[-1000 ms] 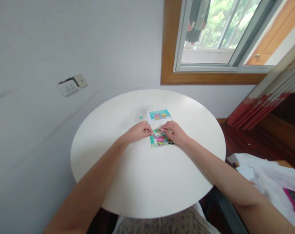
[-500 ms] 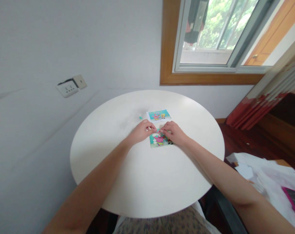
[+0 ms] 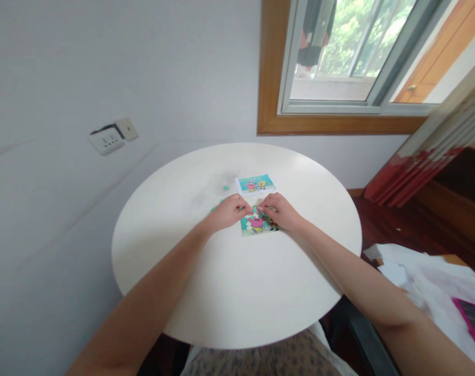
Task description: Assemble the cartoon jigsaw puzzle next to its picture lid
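Left hand and right hand, fingertips pinched, work near the far edge of a flat teal-and-pink jigsaw on the round white counter! Any gripped piece? Can't tell. Looks largely filled; pale gaps remain, a small teal loose piece lying beyond.

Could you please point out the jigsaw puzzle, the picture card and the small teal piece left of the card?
Jigsaw puzzle (image 3: 255,224): head view, on the pink figure near its middle.
Picture card (image 3: 255,184): head view, middle of its printed side.
Small teal piece (image 3: 226,187): head view, middle of its visible surface.
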Tool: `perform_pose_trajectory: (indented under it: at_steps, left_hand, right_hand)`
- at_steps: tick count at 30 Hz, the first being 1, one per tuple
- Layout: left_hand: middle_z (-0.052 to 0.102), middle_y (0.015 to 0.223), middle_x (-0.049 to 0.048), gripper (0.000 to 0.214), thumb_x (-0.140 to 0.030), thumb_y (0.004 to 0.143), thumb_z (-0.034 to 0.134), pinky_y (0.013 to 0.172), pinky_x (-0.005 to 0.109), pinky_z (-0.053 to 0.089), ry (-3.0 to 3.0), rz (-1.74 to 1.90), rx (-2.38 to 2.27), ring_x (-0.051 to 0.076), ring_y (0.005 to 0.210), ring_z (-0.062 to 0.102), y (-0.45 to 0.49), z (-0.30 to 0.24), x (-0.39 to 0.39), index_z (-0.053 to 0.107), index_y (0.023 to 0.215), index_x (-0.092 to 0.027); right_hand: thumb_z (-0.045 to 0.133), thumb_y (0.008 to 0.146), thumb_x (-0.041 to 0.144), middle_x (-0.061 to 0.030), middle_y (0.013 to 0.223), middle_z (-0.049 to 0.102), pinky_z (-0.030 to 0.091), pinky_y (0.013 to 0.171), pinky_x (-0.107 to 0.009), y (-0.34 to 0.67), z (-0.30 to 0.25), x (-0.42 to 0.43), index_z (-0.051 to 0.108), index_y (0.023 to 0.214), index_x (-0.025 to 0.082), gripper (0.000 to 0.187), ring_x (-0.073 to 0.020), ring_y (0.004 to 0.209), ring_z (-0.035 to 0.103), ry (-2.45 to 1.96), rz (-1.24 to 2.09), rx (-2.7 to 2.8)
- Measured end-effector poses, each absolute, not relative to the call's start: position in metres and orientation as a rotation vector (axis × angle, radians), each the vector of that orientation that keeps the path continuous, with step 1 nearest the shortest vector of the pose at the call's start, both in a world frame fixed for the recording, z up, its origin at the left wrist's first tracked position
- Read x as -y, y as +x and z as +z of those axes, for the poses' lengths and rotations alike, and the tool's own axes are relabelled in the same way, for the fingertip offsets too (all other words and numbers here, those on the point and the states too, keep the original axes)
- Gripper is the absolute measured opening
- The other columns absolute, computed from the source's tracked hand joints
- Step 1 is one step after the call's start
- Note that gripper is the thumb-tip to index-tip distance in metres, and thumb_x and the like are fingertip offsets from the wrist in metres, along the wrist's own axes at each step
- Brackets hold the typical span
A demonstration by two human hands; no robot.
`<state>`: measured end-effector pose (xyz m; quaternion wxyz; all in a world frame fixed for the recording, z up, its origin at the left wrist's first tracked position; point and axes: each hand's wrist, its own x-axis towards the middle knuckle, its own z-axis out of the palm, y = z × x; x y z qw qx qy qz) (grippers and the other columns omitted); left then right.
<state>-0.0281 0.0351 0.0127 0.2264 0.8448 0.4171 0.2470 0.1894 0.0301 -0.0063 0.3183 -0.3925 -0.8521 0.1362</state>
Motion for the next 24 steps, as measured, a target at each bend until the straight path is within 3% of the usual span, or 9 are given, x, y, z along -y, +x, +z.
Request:
perform_pose_trajectory:
  at_steps: [8,18,24]
  left_hand:
    - [0.057,0.078,0.0034,0.033,-0.045,0.084,0.054,0.07,0.027,0.04,2.356,0.675,-1.108,0.016,0.076,0.054,-0.029,0.009,-0.036,0.07,0.076,-0.018]
    - [0.054,0.077,0.0033,0.043,-0.052,0.089,0.045,0.073,0.027,0.04,2.375,0.652,-0.957,0.017,0.079,0.052,-0.029,0.014,-0.034,0.066,0.075,-0.017]
    - [0.055,0.083,0.0034,0.038,-0.049,0.09,0.048,0.079,0.027,0.039,2.411,0.634,-0.913,0.017,0.082,0.052,-0.027,0.013,-0.033,0.07,0.083,-0.019]
  right_hand:
    - [0.053,0.088,0.026,-0.0065,0.083,0.066,0.04,0.084,-0.034,0.189,-0.007,-0.03,0.072,0.085,0.019,0.02,-0.0183,0.085,0.056,-1.007,0.372,2.25]
    - [0.048,0.092,0.035,-0.003,0.074,0.063,0.04,0.078,-0.029,0.183,-0.002,-0.026,0.066,0.076,0.018,0.029,-0.0152,0.076,0.055,-0.977,0.465,2.152]
    - [0.052,0.09,0.033,-0.0025,0.071,0.062,0.041,0.076,-0.029,0.178,-0.002,-0.027,0.065,0.073,0.018,0.026,-0.0149,0.075,0.055,-0.978,0.483,2.078]
